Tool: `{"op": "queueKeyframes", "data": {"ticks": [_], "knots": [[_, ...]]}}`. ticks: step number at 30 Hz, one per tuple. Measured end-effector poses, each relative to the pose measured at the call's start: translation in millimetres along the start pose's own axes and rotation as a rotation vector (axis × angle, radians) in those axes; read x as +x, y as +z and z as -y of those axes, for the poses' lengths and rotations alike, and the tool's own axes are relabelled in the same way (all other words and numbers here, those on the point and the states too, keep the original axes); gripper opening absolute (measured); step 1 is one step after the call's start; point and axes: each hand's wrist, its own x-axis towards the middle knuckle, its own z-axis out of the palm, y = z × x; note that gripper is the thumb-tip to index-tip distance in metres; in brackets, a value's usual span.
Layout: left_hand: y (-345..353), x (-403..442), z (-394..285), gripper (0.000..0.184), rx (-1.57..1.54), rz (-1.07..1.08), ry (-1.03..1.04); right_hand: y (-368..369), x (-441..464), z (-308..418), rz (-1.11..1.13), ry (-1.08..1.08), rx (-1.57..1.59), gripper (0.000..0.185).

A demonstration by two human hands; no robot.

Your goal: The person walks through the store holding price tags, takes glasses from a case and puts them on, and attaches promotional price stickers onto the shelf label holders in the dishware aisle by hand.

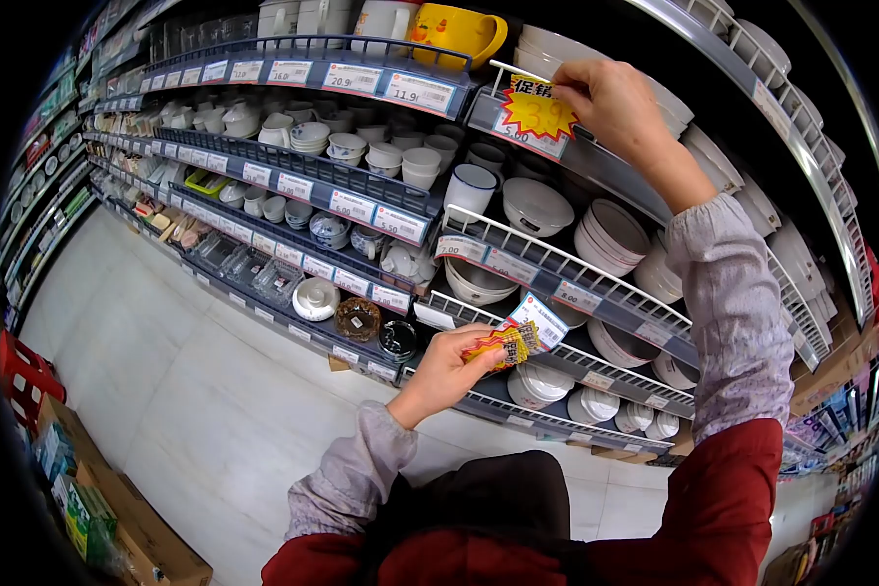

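At the upper shelf edge, my right hand (610, 107) pinches the right side of a yellow-and-red starburst promotion tag (537, 109), which lies over a white price label (529, 137). Lower down, in front of the bowl shelves, my left hand (441, 369) is closed around a stack of similar yellow-and-red tags (503, 347). A white price card (540, 320) sticks out above that stack. A yellow mug (457, 34) stands on the top shelf, left of the starburst tag.
Shelves of bowls (610, 234) with white wire rails run to the right. Cups (420, 164) and small dishes fill the shelves to the left. Cardboard boxes (132, 513) and a red stool (29, 376) stand at the far left on the pale floor (205, 361).
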Motion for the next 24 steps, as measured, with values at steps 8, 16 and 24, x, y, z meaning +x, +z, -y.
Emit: {"op": "queueKeyframes", "data": {"ticks": [8, 16, 24], "knots": [[7.1, -2.4, 2.2, 0.020, -0.070, -0.022, -0.043, 7.3, -0.3, -5.3, -0.053, -0.143, -0.045, 0.015], [8.2, -3.7, 11.7, 0.020, -0.095, -0.020, -0.048, 8.1, -0.9, -6.2, -0.078, -0.210, -0.084, 0.012], [7.0, -3.4, 15.5, 0.021, -0.111, -0.031, -0.047, 8.7, 2.7, -3.1, -0.024, -0.207, -0.074, 0.014]]}}
